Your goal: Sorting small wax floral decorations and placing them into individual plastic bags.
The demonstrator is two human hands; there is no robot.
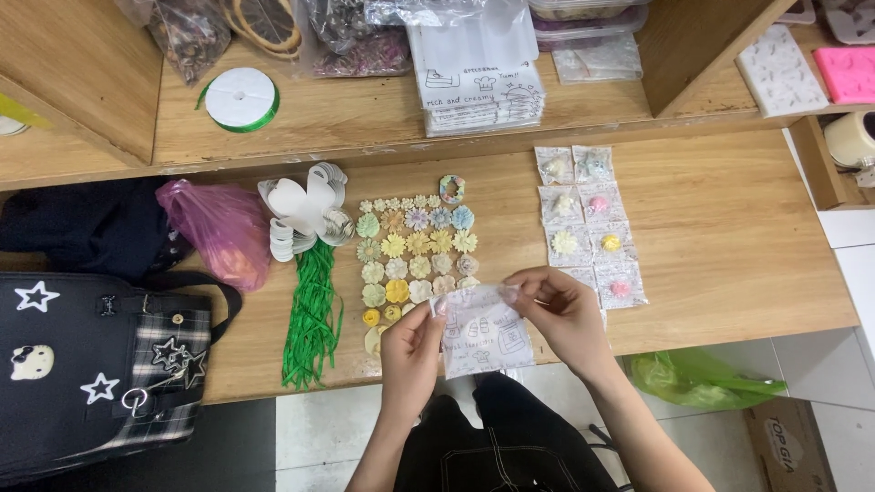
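Wooden desk, hands holding pouch

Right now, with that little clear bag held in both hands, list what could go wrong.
1. The clear bag is pinched at its top edge by the left hand and right hand; a hard pull might tear it.
2. The hands work close over the loose flower pieces, so a wrist could scatter the rows.
3. Some pieces near the table edge might get knocked off.
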